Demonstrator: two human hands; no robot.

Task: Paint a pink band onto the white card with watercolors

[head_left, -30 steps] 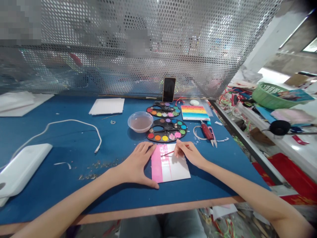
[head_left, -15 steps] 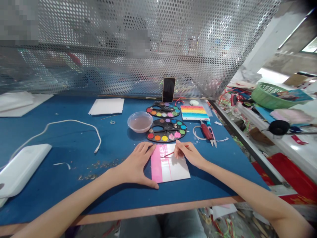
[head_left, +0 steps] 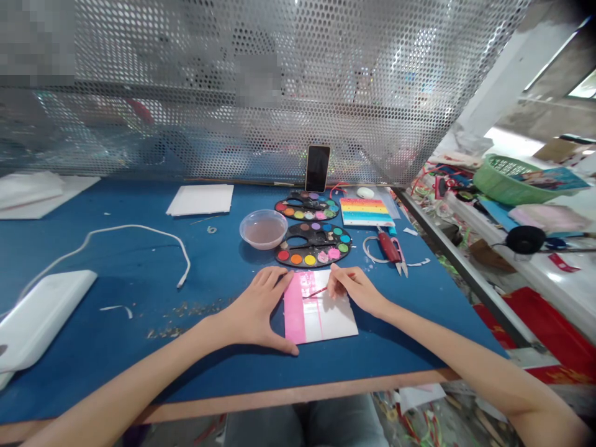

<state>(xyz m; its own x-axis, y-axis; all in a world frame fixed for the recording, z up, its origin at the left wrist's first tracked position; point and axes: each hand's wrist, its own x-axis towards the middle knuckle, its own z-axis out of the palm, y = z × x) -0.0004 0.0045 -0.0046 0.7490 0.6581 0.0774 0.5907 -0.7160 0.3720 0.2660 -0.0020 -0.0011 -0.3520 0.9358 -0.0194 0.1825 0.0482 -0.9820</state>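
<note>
The right hand (head_left: 356, 290) pinches a thin red brush (head_left: 318, 290) between thumb and fingers. The brush tip rests on the white card (head_left: 333, 316), just right of a broad pink band, beside a thinner pink line. The left hand (head_left: 258, 310) lies flat and spread, holding nothing, with its thumb by the card's near corner and its fingers against the left edge, pinning it to the blue table (head_left: 139, 335). The card lies near the table's front edge, straight before the person. To my eye the stroke wants a light, even pull down the card, with the heel of the right hand set down for steadiness and kept off the wet pink. The left hand should press firmly enough that the card cannot skate. Just beyond the card sits a black palette (head_left: 314, 245) of colour pans, with a second palette (head_left: 307, 208) behind it. A clear bowl (head_left: 263, 228) of murky water stands to their left, handy for a rinse. Right of the palettes lie a rainbow card (head_left: 366, 212) and a red-handled tool (head_left: 388, 246). A phone (head_left: 318, 168) stands against the mesh screen (head_left: 186, 93) at the back. Far left, a white cable (head_left: 139, 228) curls near a white box (head_left: 41, 313).
</note>
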